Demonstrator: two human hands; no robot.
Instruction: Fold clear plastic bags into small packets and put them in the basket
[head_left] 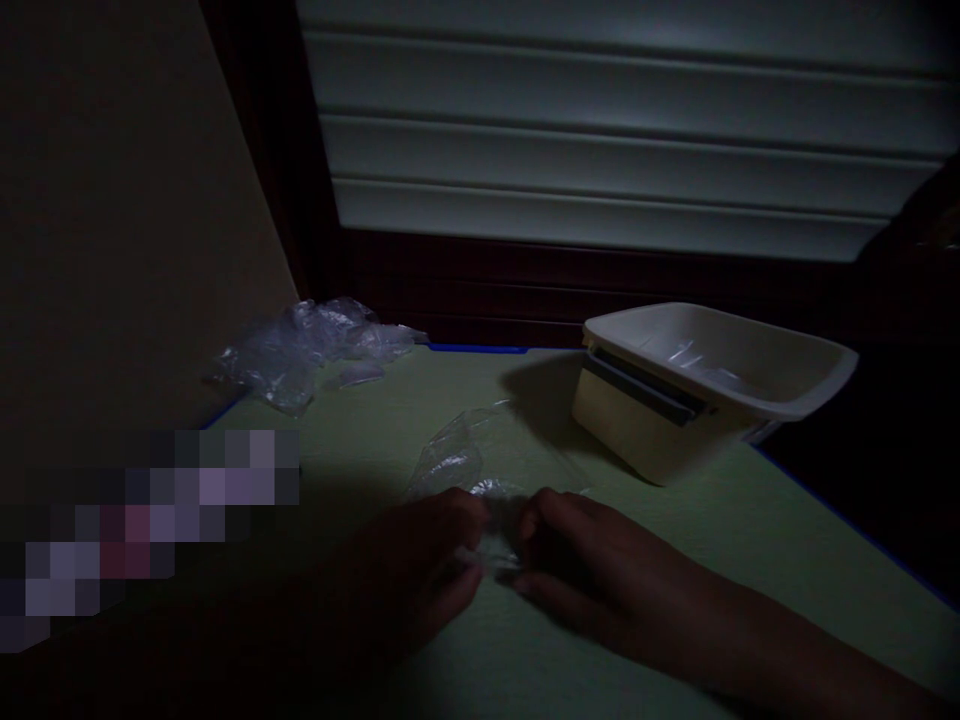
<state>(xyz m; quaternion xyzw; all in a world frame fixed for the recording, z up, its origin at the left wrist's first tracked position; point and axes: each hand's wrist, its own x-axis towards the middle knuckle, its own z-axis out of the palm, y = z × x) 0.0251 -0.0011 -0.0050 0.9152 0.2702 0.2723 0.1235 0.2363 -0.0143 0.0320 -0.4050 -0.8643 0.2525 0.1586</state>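
Note:
A clear plastic bag lies on the green tabletop, its near edge reaching between my two hands. My left hand is closed, pinching that edge between thumb and fingers. Facing it from the right, my right hand has its fingers curled and its thumb near the same edge, also closed on the bag. The fingertips of the two hands are a short gap apart. Dim light hides the detail of the fingers and any contents of the bag.
A cream plastic bin with a dark handle stands at the right, with some clear plastic inside. A heap of crumpled clear bags sits at the back left. Behind the table is a slatted shutter. A blurred-out patch covers the left side.

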